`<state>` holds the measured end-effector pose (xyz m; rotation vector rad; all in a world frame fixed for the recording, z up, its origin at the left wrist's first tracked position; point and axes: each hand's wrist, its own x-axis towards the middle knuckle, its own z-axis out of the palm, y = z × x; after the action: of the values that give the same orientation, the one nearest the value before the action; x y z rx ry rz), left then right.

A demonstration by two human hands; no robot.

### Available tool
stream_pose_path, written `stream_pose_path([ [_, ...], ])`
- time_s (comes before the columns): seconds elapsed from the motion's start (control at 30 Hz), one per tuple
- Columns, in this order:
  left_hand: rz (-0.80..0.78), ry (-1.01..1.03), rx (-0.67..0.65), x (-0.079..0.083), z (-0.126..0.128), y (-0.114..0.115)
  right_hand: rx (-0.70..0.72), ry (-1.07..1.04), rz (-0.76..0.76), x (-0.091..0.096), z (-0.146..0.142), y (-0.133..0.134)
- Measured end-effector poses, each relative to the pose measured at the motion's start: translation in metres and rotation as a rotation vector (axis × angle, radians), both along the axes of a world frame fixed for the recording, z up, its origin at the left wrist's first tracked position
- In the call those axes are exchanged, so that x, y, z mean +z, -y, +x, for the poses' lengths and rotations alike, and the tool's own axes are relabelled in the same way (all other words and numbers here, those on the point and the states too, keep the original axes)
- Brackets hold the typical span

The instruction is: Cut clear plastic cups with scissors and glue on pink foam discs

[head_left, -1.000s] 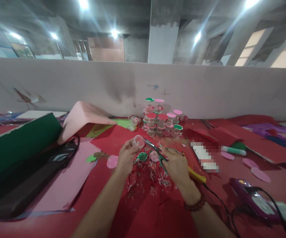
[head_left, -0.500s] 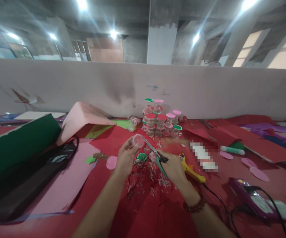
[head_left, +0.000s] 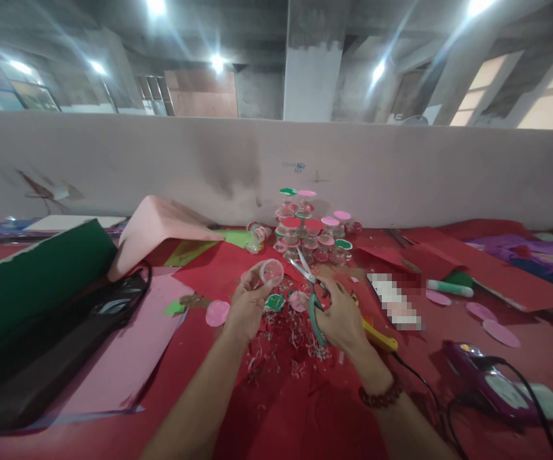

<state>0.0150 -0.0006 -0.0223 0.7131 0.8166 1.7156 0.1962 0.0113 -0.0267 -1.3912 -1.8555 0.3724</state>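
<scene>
Between the fingers of my left hand is a clear round plastic piece, like the bottom of a bottle, with its circular face turned toward me. My right hand grips scissors with green handles; their blades are parted and point up and away, just right of the plastic piece, apart from it. Below the hands lie a green-topped piece, a pink one and many thin scraps. A pink disc lies left of my left hand.
Stacked clear plastic pieces with coloured discs stand at the back. Right are a yellow glue gun, a marker and a purple power strip with cords. Left are a black bag and a green sheet.
The scissors have swung from pointing at the plastic piece to pointing upward, and their blades have opened. My left hand has shifted slightly right with the piece, turning its face toward me.
</scene>
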Motion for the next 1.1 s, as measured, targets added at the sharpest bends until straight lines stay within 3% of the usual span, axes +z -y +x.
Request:
stream_pose_path([
  [0.13,-0.007,-0.061,0.052,0.002,0.002,0.002,-0.061,0.308,0.147,0.001,-0.003,0.006],
  [0.37,0.010,-0.159,0.121,-0.002,0.005,0.001,-0.074,0.468,0.160,-0.003,-0.003,0.008],
  [0.63,-0.017,-0.204,0.162,-0.004,0.006,0.002,-0.048,0.496,0.104,-0.007,-0.006,0.011],
  [0.87,-0.047,-0.185,0.177,-0.003,0.004,0.001,-0.019,0.426,0.012,0.000,-0.009,0.012],
  [1.1,-0.047,-0.199,0.182,-0.005,0.002,0.000,-0.023,0.475,0.032,-0.001,-0.007,0.013],
])
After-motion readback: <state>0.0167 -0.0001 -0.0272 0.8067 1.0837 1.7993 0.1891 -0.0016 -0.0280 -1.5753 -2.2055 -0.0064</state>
